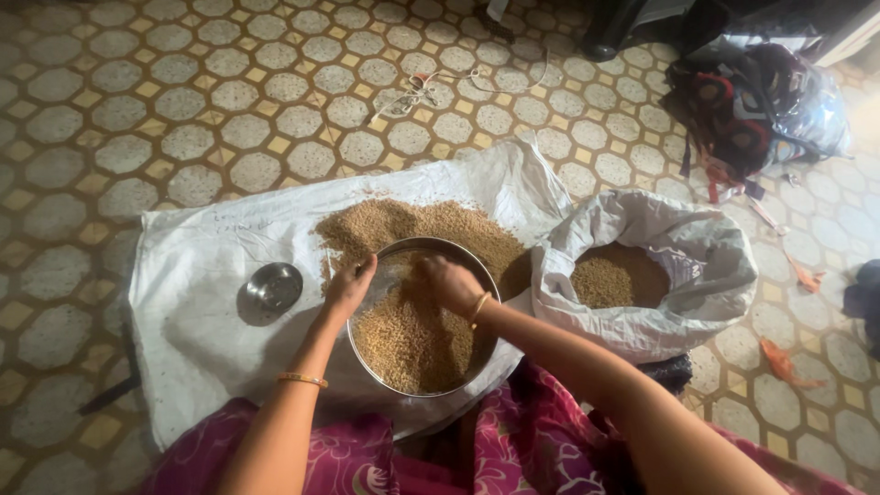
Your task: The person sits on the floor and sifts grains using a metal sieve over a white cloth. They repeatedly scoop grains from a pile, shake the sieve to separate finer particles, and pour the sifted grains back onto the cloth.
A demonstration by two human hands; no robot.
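a round metal sieve (423, 316) of grain (412, 341) (loose, likely heavy) sits at the white cloth's (197, 275) near edge; its far rim is touched by the left hand (349, 284), while the right hand (451, 282) rests curled on the grain.

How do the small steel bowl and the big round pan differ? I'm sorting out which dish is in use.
The small steel bowl looks empty; the big round pan holds grain. The bowl sits untouched, left of the pan, while the left hand and right hand are in the pan. Both are shiny metal, resting on the white sheet.
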